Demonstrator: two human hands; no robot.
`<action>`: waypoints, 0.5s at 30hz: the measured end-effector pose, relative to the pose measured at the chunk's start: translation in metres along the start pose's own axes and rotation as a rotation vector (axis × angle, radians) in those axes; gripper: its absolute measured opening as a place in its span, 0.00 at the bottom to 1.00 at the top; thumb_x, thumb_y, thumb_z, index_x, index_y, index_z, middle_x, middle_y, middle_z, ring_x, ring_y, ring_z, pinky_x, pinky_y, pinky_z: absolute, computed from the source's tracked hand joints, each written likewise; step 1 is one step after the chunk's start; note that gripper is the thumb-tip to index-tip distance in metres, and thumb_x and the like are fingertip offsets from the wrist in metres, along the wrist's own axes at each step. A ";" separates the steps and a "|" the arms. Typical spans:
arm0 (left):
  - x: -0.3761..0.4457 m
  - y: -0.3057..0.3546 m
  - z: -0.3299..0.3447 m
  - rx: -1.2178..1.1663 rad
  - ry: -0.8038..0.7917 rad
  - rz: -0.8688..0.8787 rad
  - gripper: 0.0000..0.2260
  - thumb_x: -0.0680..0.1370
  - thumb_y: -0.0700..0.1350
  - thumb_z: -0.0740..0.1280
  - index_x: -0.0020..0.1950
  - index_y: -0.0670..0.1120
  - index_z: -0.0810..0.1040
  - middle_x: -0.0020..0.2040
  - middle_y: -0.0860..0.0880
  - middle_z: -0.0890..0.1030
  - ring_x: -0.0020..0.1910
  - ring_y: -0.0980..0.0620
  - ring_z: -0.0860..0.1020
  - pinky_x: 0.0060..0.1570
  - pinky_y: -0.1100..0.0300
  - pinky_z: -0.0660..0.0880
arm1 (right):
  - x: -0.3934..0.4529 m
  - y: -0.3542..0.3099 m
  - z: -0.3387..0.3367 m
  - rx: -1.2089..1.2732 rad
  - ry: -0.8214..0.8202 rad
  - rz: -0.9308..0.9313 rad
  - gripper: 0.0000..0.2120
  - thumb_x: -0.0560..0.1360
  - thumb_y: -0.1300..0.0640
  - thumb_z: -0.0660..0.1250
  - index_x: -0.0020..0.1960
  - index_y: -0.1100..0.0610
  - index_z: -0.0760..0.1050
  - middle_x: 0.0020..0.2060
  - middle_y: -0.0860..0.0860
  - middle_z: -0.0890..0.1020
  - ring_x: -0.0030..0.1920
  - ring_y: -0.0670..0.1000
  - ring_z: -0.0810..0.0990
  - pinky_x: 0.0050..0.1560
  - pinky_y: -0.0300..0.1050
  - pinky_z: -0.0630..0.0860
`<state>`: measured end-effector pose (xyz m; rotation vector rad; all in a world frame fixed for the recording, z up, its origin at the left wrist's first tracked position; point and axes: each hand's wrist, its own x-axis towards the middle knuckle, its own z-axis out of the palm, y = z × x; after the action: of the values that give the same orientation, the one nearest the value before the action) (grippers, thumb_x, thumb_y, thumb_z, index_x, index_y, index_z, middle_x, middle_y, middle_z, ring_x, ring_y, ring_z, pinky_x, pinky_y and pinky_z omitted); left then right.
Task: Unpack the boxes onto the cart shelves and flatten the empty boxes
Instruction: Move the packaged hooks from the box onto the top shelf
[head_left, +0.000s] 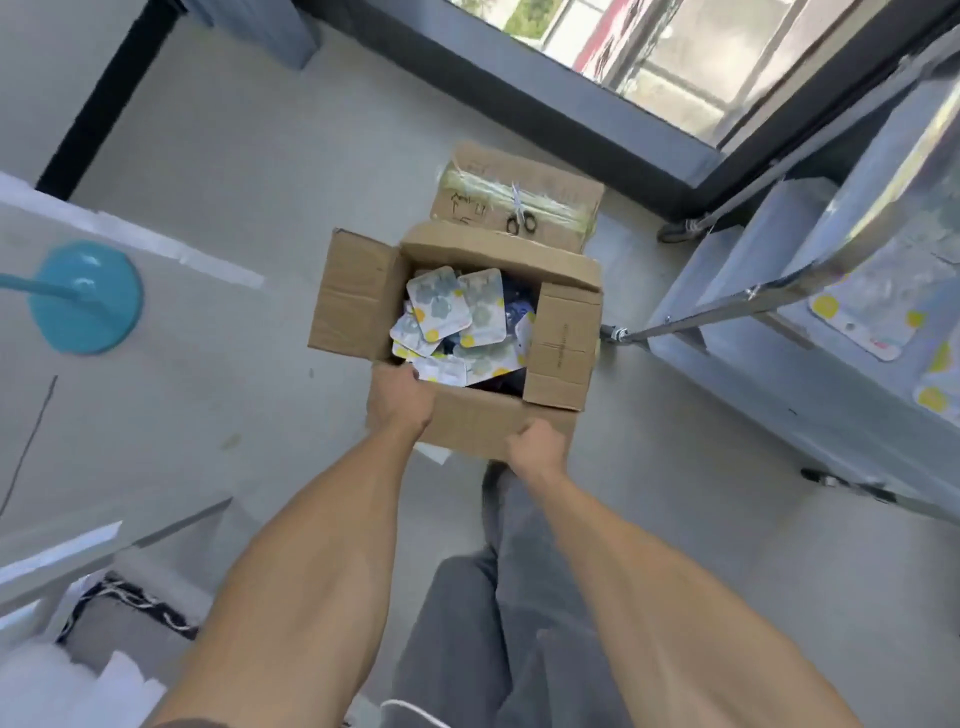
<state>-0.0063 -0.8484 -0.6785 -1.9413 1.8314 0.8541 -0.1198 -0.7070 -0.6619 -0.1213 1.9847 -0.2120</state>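
We are gripping the open box (457, 332) beside the cart (810, 291), left hand (397, 397) and right hand (535, 441) clamped on its near wall for lifting.

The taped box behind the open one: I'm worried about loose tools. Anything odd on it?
Yes. A pair of scissors lies loose on top of the sealed taped box, behind the open box that both hands grip. It could slide off if that box is moved.

Brown cardboard box (457, 332) holds pale packets (452, 322) dotted yellow, seemingly with grey-green flower shapes; lamp base (85, 299) is teal.
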 end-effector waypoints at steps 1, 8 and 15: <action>0.021 -0.003 0.011 0.010 -0.024 0.005 0.03 0.71 0.38 0.62 0.41 0.42 0.75 0.44 0.42 0.78 0.41 0.41 0.74 0.36 0.58 0.65 | 0.021 -0.006 0.010 -0.015 -0.009 0.021 0.13 0.77 0.61 0.62 0.60 0.62 0.78 0.59 0.60 0.80 0.59 0.60 0.78 0.47 0.44 0.71; 0.166 -0.007 0.078 0.143 -0.131 0.088 0.15 0.77 0.37 0.61 0.62 0.41 0.78 0.62 0.40 0.78 0.60 0.40 0.76 0.48 0.56 0.68 | 0.168 -0.068 0.089 -0.095 0.015 0.112 0.16 0.81 0.60 0.59 0.66 0.65 0.73 0.65 0.60 0.76 0.67 0.60 0.74 0.63 0.47 0.69; 0.303 0.019 0.125 0.285 -0.138 0.230 0.15 0.77 0.39 0.60 0.62 0.41 0.75 0.64 0.41 0.76 0.62 0.41 0.75 0.55 0.51 0.73 | 0.298 -0.116 0.119 0.154 0.374 0.293 0.31 0.80 0.56 0.60 0.78 0.63 0.50 0.76 0.61 0.59 0.75 0.59 0.61 0.71 0.49 0.60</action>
<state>-0.0521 -1.0097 -0.9610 -1.4844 1.9940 0.7256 -0.1344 -0.8861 -0.9520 0.3292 2.3172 -0.2064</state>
